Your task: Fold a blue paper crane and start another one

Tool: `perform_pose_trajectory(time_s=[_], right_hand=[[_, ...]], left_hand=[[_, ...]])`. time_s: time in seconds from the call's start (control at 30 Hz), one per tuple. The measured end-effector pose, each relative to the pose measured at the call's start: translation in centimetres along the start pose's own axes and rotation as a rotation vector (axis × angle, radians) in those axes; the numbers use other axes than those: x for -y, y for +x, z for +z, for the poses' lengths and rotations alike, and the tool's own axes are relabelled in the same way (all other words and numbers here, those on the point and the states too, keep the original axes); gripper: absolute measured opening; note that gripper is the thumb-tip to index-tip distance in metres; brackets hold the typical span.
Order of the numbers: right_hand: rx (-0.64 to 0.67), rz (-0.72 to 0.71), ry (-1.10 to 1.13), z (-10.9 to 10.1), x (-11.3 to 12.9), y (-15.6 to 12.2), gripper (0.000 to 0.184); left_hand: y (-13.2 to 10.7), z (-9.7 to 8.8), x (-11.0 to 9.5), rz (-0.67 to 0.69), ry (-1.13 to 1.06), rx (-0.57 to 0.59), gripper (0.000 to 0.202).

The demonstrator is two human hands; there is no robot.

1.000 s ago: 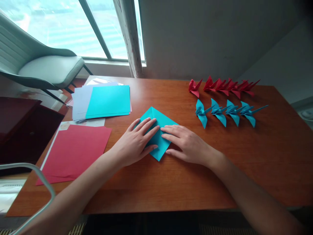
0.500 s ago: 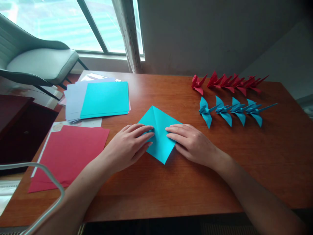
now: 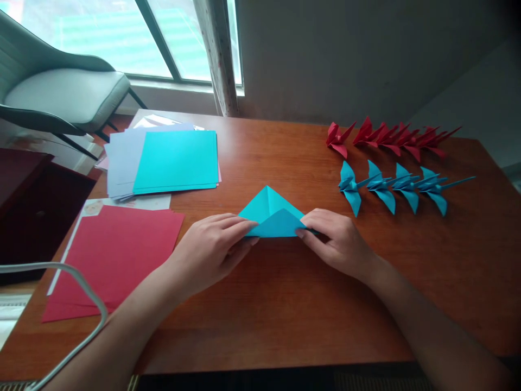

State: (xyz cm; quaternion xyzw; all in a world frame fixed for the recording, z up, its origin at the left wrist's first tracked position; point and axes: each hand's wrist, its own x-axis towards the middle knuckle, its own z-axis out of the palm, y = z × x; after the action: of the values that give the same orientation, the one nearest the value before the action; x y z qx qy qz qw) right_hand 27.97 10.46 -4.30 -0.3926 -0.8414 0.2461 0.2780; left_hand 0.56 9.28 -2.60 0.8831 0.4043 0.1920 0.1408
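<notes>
A square of blue origami paper (image 3: pixel 277 224) lies between my hands near the middle of the table. Its near corner is lifted and folded over toward the far corner, without reaching it. A crease runs down from the far tip. My left hand (image 3: pixel 222 239) pinches the left end of the fold, thumb below and fingers on top. At the right end, my right hand (image 3: pixel 336 233) grips the paper between thumb and fingers. Parts of both side corners are hidden under my fingers.
Blue paper sheets (image 3: pixel 179 163) top a pile of pale sheets (image 3: pixel 124 157) at the back left. Red paper (image 3: pixel 114 255) lies nearer. Red paper cranes (image 3: pixel 382 136) and blue paper cranes (image 3: pixel 378 187) stand in rows at right. A white cable (image 3: pixel 85 290) crosses by my left forearm.
The paper lay spread out with my fingers flat on it. Now its near corner is folded up and away from me, and both hands pinch the fold's ends. The view shifted slightly.
</notes>
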Motion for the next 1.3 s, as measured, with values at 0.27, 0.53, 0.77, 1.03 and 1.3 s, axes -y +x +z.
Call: perform_pose_trajectory(time_s=[0.27,0.53,0.77,1.03,1.3], right_hand=[[-0.075,0.25,0.027,0.4,0.8,-0.3,0.015],[-0.082,0.214,-0.069,1.3,1.0,-0.3,0.024],[-0.048,0.182,-0.107,1.1,1.5,-0.6,0.016],[-0.134,0.171,-0.224,0.4,0.9,-0.4,0.013],[-0.071,0.088,-0.259,0.8,-0.3,-0.1,0.034]], left_hand=[[-0.3,0.9,-1.2,-0.143,0.043,-0.09,0.05],[-0.5,2.7,-5.5,0.116,0.336,-0.074,0.049],[-1.4,4.1,-7.0,0.024,0.287,0.123,0.068],[-1.9,4.2,-7.0,0.073,0.242,0.156,0.069],[-1.9,4.2,-7.9,0.125,0.292,0.032,0.055]])
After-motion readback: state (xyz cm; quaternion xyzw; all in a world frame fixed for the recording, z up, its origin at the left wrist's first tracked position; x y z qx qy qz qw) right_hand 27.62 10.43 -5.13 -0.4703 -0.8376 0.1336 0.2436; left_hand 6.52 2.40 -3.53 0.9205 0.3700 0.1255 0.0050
